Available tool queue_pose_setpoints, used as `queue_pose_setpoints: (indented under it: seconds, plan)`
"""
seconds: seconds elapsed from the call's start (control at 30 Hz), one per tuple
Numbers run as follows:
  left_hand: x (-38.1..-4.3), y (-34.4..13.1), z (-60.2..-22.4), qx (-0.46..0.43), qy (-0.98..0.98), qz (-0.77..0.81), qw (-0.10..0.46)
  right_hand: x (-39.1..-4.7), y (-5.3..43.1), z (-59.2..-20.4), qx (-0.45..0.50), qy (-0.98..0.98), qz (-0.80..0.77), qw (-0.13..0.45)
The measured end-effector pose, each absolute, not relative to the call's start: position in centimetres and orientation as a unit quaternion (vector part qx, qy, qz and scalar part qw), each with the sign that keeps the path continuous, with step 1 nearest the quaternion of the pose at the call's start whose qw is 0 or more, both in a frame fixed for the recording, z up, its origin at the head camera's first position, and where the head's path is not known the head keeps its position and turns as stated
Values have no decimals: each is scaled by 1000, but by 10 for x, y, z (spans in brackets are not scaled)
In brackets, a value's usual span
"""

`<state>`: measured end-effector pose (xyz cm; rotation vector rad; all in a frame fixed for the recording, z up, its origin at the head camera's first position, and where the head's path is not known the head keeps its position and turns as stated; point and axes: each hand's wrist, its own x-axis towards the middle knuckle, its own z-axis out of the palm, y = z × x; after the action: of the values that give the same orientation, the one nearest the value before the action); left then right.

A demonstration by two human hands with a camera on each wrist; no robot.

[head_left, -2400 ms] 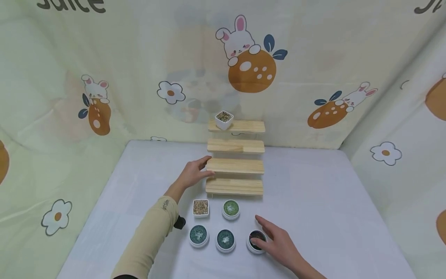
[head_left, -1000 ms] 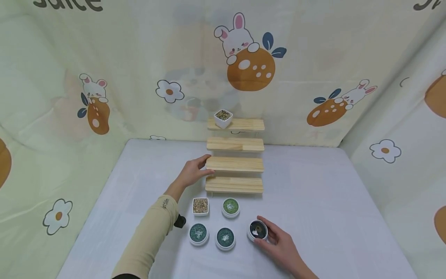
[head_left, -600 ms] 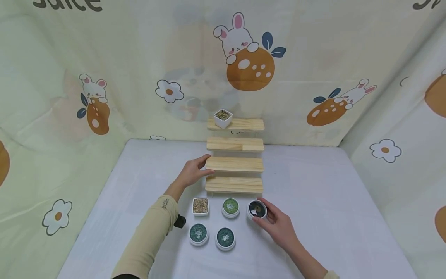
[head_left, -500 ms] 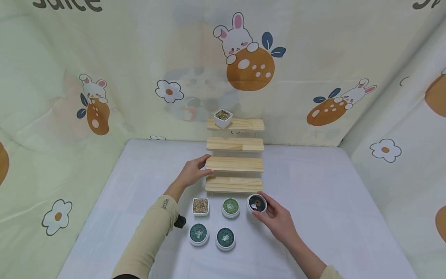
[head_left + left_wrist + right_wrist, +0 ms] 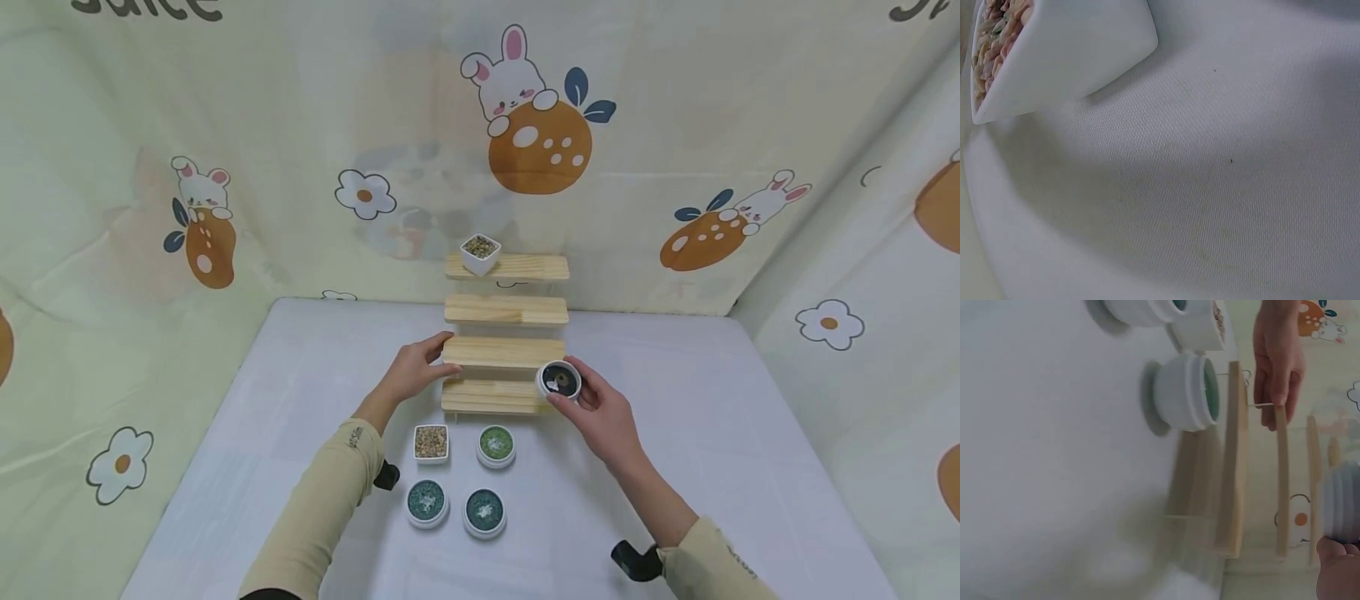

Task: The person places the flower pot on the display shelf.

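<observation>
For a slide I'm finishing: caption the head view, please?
Right hand holding a dark-topped white pot near the tiered wooden shelf; left hand at its edge.

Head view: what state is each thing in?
Dark-filled round pot, lifted in the right hand
Four-tier wooden stand, upright, left hand holding its left edge
Top-tier square pot, upright, filled
Lower square pot, upright, filled
Green-filled round pot, upright
Two teal-filled round pots, upright
</observation>
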<state>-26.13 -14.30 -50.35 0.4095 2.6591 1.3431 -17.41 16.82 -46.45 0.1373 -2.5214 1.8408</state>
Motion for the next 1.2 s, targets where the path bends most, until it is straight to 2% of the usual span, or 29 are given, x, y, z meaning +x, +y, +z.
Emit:
queue_pose_setpoints:
  seconds: [0.53,1.2]
  plan:
    - [-259,-142,-501,135,882,446,72,-222,160,-421,25,-809,587,24]
    - [-258,-141,-497,133,882,446,73,-264,152,-398,0,-816,576,50]
